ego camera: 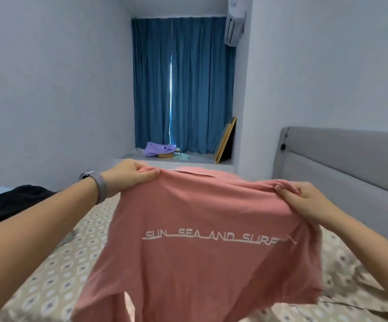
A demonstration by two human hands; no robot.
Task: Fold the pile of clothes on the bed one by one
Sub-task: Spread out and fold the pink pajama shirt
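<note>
Holding up one garment, spread between two hands above the bed (55, 270): a pink shirt (195, 252) with white lettering across it, lifted clear of the patterned sheet and hanging slack below the grip. Left hand (130, 175) pinching the top edge at one shoulder, fingers curled over a bunch of cloth, thumb underneath; right hand (304, 201) gripping the opposite shoulder the same way, fingers curled round a gathered fold. Both arms stretched forward, hands well apart, cloth drawn fairly taut along the top and loose toward the hem. Judged as the opening of a fold on this piece: shaken out and squared up, not yet laid down. Next move probably calls for lowering it flat onto the sheet with the shoulders level, smoothing the body, then bringing sleeves and sides inward; worth keeping the two pinches even so the hem does not land twisted. Lower edge blurred, so hard to tell how straight it hangs. Counting what shows: one pink shirt in hand; one dark garment (9, 203) lying on the bed at far left, apart from the hands, unfolded as far as can be told; one wristband (97, 184) on the left wrist. Beyond the bed: one grey padded headboard (351, 163) at right, one pair of blue curtains (181, 84) closed but for a bright slit, one lilac cloth (158, 148) on the window ledge, two framed boards (225, 140) leaning there, one air-conditioning unit (234, 26) high on the wall. No stack of finished folds in view.
</note>
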